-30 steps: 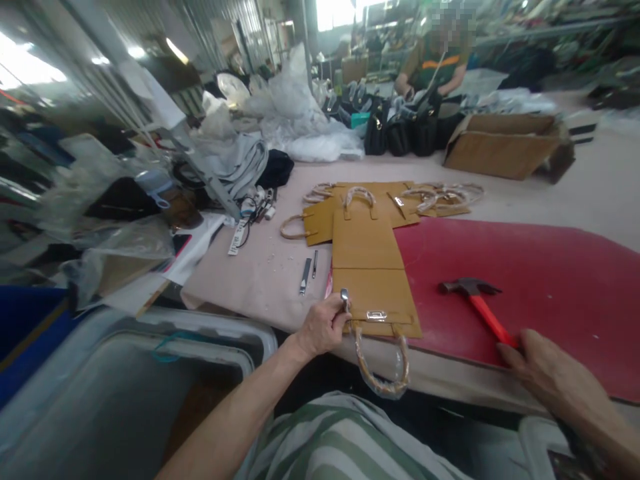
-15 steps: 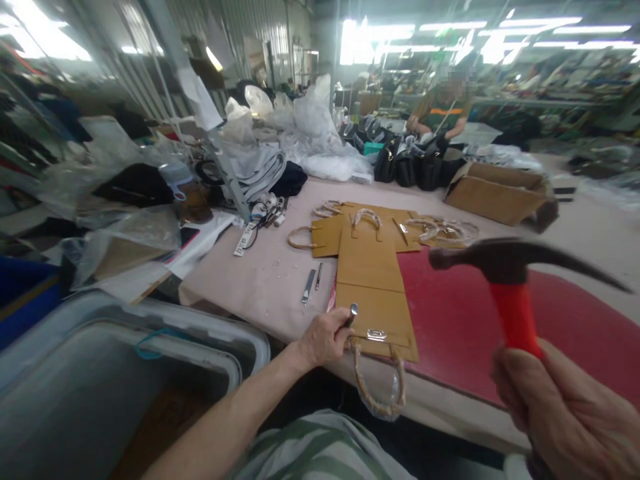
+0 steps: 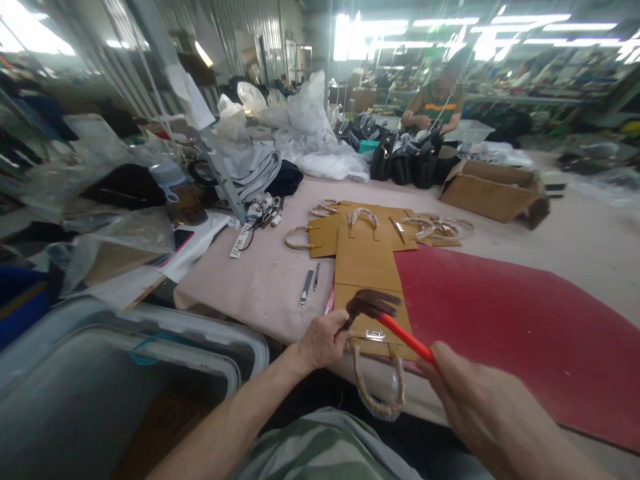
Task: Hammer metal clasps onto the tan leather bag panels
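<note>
Hammer [image 3: 385,317] in right hand [image 3: 480,413], head above left hand [image 3: 320,340].

The hammer [image 3: 380,310], dark-headed with a red handle, was gripped in the right hand [image 3: 475,400]. Its blurred head was just over a metal punch [image 3: 347,322] pinched in the left hand [image 3: 323,340]. The punch met the near end of a flat tan bag panel [image 3: 367,267], beside its silver clasp [image 3: 375,335]. The panel's wrapped carry loop [image 3: 377,390] hung over the table [image 3: 260,287] edge.
</note>
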`<act>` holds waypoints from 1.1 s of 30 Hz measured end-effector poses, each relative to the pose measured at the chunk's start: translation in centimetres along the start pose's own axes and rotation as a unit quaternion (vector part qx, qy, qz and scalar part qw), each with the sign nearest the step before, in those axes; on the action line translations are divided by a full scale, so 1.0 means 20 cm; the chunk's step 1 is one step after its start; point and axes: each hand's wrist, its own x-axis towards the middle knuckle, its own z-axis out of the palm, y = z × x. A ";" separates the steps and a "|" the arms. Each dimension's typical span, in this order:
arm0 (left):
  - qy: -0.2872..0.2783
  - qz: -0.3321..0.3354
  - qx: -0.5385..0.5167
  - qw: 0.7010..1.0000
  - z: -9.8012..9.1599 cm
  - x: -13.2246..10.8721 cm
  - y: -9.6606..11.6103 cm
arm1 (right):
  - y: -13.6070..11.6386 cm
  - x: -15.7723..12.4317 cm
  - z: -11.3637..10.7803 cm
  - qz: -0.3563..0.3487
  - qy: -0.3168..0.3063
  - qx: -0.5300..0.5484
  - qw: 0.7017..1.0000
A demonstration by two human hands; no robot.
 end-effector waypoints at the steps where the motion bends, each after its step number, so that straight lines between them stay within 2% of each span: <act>1: 0.000 -0.004 0.000 1.000 0.00 0.00 0.00 | 0.02 -0.01 0.01 -0.006 -0.006 -0.003 1.000; 4: -0.001 -0.008 0.001 1.000 0.01 -0.01 -0.02 | 0.15 -0.04 0.04 0.047 -0.031 0.021 0.998; 8: -0.006 0.003 0.001 1.000 0.00 -0.02 -0.03 | 0.41 -0.07 0.09 0.233 -0.092 0.102 0.963; 10: -0.009 0.007 -0.001 1.000 0.00 -0.02 -0.02 | 0.53 -0.07 0.12 0.300 -0.081 0.074 0.948; 12: -0.012 0.006 0.000 1.000 -0.01 -0.02 -0.02 | 0.60 -0.07 0.15 0.326 -0.041 0.008 0.944; 14: -0.014 0.002 0.004 1.000 -0.01 -0.02 -0.01 | 0.60 -0.07 0.18 0.286 0.024 -0.059 0.956; 16: -0.008 0.008 0.007 1.000 -0.02 -0.02 -0.01 | 0.53 -0.07 0.22 0.230 0.086 -0.074 0.967; 18: -0.006 0.037 0.008 0.999 -0.02 -0.02 -0.01 | 0.40 -0.08 0.29 0.221 0.089 0.004 0.971; 19: -0.010 0.059 0.010 0.998 -0.02 -0.03 -0.01 | 0.34 -0.09 0.34 0.248 0.047 0.094 0.963; 20: -0.015 0.083 0.013 0.996 -0.02 -0.04 -0.02 | 0.27 -0.10 0.40 0.281 -0.005 0.198 0.939; 21: -0.015 0.105 0.015 0.994 -0.02 -0.05 -0.02 | 0.20 -0.11 0.46 0.322 -0.049 0.320 0.890; 22: -0.008 0.119 0.015 0.993 -0.02 -0.06 -0.02 | 0.15 -0.12 0.52 0.361 -0.067 0.425 0.827; 24: 0.026 0.096 0.000 0.995 -0.01 -0.09 -0.03 | 0.07 -0.14 0.64 0.396 -0.066 0.518 0.756; 26: 0.075 -0.016 -0.056 0.995 -0.01 -0.09 -0.02 | 0.02 -0.16 0.71 0.414 -0.048 0.551 0.723; 27: 0.107 -0.089 -0.102 0.985 -0.01 -0.08 -0.01 | 0.00 -0.17 0.73 0.421 -0.041 0.565 0.709; 29: 0.165 -0.205 -0.199 0.944 -0.01 -0.03 0.01 | -0.02 -0.18 0.75 0.428 -0.035 0.601 0.674; 31: 0.188 -0.241 -0.263 0.915 0.01 0.05 0.04 | -0.04 -0.19 0.75 0.424 -0.041 0.650 0.629; 33: 0.156 -0.239 -0.282 0.916 0.05 0.14 0.08 | -0.05 -0.20 0.76 0.414 -0.046 0.689 0.593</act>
